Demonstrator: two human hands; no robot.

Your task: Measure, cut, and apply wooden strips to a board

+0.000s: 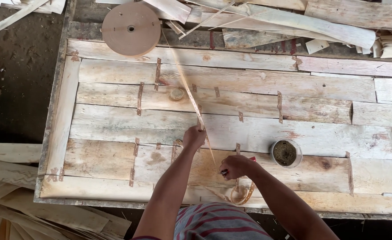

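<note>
Many veneer sheets (231, 120) already lie taped on the counter (56, 111). Left hand (194, 137) pinches the tape strip (188, 86) mid-counter; right hand (235, 166), near the front edge, clenches a small tool; seams remain untaped.

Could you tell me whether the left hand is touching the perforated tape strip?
Touching: in the head view the left hand pinches the perforated tape strip, which runs taut from the roll into its fingers.

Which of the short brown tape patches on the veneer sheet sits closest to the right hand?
The upright tape patch just above the right hand, left of the small round tin. The other patches lie further out across the veneer sheet.
</note>
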